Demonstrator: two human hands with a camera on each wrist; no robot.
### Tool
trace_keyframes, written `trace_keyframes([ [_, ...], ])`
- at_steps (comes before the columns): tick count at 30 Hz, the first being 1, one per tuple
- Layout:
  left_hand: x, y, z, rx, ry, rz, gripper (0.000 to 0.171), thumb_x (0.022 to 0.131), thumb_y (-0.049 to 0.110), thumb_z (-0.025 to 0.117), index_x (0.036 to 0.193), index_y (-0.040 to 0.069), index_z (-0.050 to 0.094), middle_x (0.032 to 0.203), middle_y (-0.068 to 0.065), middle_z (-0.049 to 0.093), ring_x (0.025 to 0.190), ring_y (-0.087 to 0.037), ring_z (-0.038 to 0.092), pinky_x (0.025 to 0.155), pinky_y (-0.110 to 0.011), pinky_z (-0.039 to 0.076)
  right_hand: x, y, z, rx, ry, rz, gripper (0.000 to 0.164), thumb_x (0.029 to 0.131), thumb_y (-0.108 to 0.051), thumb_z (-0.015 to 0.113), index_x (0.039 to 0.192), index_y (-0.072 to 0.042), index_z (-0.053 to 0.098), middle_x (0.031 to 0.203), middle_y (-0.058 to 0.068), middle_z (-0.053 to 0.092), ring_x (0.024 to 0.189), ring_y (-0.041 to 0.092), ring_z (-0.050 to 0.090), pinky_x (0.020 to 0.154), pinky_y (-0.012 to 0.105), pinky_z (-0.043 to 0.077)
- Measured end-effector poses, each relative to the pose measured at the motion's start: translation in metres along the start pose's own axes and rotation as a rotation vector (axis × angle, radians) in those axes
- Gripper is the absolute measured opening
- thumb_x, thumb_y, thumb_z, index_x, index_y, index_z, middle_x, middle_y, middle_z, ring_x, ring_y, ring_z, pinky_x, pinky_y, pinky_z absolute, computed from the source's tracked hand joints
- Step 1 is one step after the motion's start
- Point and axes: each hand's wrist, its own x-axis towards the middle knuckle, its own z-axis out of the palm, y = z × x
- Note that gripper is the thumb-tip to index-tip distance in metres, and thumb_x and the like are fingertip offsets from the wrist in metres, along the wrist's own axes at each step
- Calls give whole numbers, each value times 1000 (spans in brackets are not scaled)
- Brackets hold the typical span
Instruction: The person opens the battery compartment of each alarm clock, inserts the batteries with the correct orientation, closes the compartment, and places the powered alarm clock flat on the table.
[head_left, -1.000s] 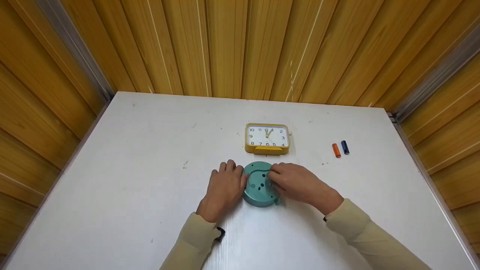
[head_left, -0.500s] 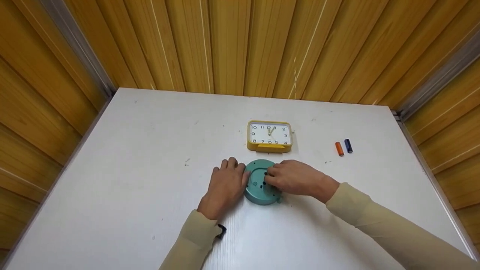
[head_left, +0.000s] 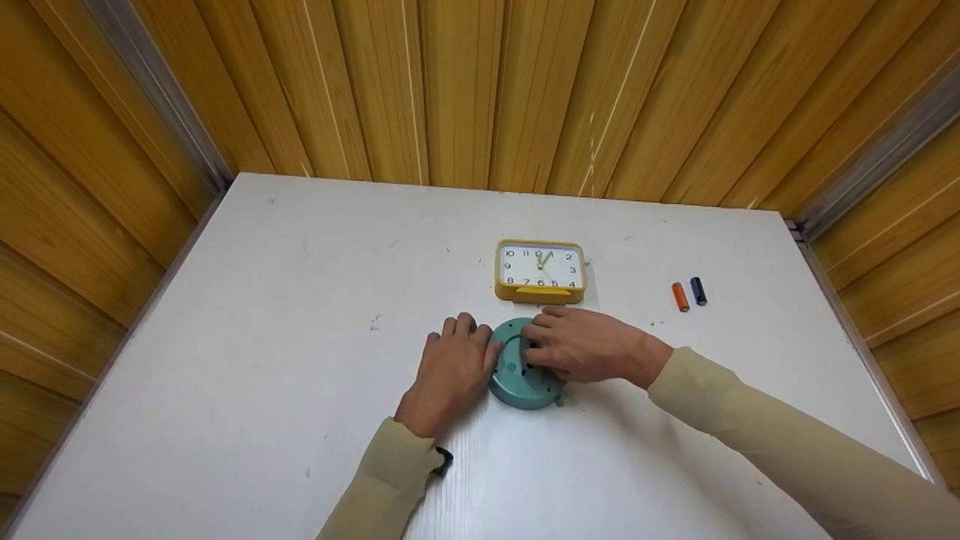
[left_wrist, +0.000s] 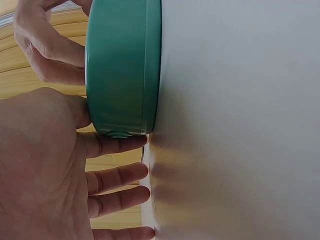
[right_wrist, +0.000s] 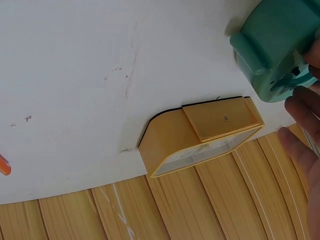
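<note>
A round teal clock (head_left: 511,386) lies back side up on the white table, its back marked by dark holes and a curved groove. My left hand (head_left: 453,367) rests against its left side. In the left wrist view the thumb is at the clock's back edge, the index finger lies along its side, and the other fingertips reach down to the tabletop. My right hand (head_left: 581,346) is over the right half of the clock's back with bent fingers touching it. Those fingers hide part of the back, and I cannot tell whether they pinch anything.
Just behind the teal clock stands a yellow rectangular clock (head_left: 540,292), close to my right hand. An orange battery (head_left: 680,297) and a dark blue battery (head_left: 698,291) lie to the right on the white table (head_left: 300,300). Wood-patterned walls (head_left: 450,90) enclose the back and sides.
My right hand has shifted slightly up and left over the clock's back, its fingers a little more spread. The left hand and clock keep their places; the head view has shifted slightly.
</note>
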Motion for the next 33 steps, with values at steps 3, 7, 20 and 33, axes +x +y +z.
trace_keyframes([
  [3, 0, 0, 0, -12, -4, 0, 47, 114, 44, 40, 130, 9, 67, 123, -13, 57, 110, -30, 54, 90, -49, 54, 2, 1, -1, 25, -21, -4, 34, 97, -22, 81, 127, -16, 69, 129, 10, 64, 117, 27, 61, 108, 42, 50],
  [7, 0, -1, -1, -12, -10, 3, 46, 114, 43, 41, 129, 8, 67, 123, -13, 57, 110, -30, 53, 91, -49, 54, 4, 0, 0, 48, -36, -9, 32, 97, -18, 82, 125, -16, 68, 133, 12, 62, 119, 28, 62, 106, 42, 52],
  [20, -1, -1, -1, -16, -9, -3, 46, 114, 43, 42, 130, 9, 68, 121, -12, 57, 108, -29, 53, 90, -49, 54, 1, 2, 2, 4, 10, -41, 32, 94, -17, 84, 122, -16, 68, 117, 8, 62, 105, 24, 62, 97, 34, 56],
  [33, 1, -1, -2, -45, -37, -11, 48, 114, 44, 39, 132, 10, 67, 126, -12, 56, 113, -29, 53, 96, -50, 52, -6, -1, 9, 28, 50, -11, 34, 96, -18, 81, 127, -16, 67, 135, 13, 63, 121, 27, 63, 100, 38, 56],
])
